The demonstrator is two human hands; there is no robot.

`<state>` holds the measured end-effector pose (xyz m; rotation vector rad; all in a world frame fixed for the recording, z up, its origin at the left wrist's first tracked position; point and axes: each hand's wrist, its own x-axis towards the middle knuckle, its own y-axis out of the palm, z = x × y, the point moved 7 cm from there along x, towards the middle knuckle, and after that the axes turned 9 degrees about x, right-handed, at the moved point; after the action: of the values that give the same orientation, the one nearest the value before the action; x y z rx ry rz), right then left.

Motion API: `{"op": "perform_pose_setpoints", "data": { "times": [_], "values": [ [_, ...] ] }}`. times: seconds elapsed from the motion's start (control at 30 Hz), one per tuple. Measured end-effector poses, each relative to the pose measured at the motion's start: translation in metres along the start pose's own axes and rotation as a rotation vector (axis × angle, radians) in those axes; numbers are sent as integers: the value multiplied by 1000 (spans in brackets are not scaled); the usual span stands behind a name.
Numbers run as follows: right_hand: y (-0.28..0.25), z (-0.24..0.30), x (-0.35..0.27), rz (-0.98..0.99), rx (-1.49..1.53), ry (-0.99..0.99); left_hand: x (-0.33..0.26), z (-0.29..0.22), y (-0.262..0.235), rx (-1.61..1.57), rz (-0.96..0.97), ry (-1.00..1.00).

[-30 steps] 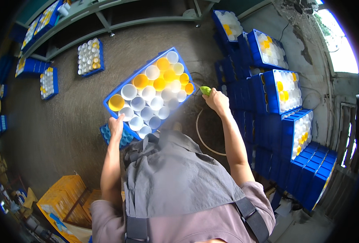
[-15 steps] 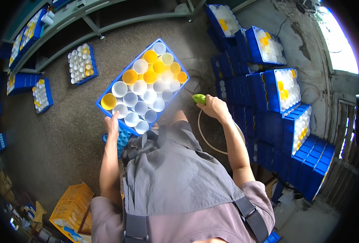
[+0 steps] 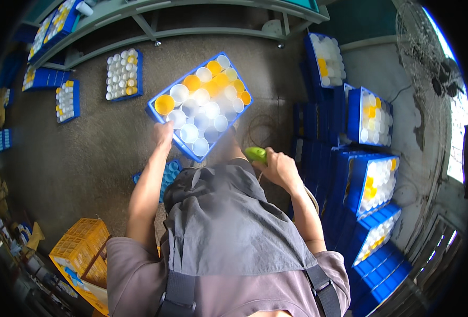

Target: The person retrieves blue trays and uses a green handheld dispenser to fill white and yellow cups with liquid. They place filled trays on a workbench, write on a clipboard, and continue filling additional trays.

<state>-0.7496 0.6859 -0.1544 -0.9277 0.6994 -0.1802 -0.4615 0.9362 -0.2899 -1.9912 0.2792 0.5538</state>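
Observation:
A blue crate point(image 3: 185, 148) full of upright, open-topped white cups point(image 3: 188, 133) and yellow cups point(image 3: 164, 104) is in front of me, slanting up to the right. My left hand point(image 3: 163, 134) grips its near left edge, the thumb over the rim beside a white cup. What the fingers do underneath is hidden. To the right of the crate, apart from it, my right hand point(image 3: 279, 168) is closed around a green air blow gun point(image 3: 255, 154). A pale hose point(image 3: 312, 196) runs from it along my forearm. The gun's nozzle cannot be made out.
Stacked blue crates point(image 3: 318, 153) of cups line the right wall. Two more cup crates, one being this crate point(image 3: 125, 97), lie on the floor at left. A grey bench point(image 3: 213, 33) spans the back. A light-blue tray point(image 3: 169, 177) and yellow baskets point(image 3: 83, 242) are near my left.
My view has turned, shifting the surroundings. The crate sits farther from me with its near end tipped differently, my left hand still on it. My right hand with the blow gun is slightly lower.

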Motion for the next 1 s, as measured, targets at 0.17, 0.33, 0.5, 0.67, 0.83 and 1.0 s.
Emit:
{"op": "perform_pose_setpoints", "data": {
  "times": [0.17,0.33,0.5,0.67,0.83,1.0],
  "values": [
    [-75,-19,50,-114,16,-116,6,-71,-1,73,-52,55],
    [-139,-31,93,-207,68,-71,9,-119,-1,129,-85,93],
    [-155,-14,89,-91,124,-235,16,-166,-3,126,-51,96],
    [-185,-44,96,-236,108,-100,60,-200,-3,52,44,105],
    [-225,-95,130,-358,-75,166,117,-223,-13,42,87,207],
    [-263,-106,183,-451,-70,243,184,-259,-16,-22,199,279]
  ]
}}
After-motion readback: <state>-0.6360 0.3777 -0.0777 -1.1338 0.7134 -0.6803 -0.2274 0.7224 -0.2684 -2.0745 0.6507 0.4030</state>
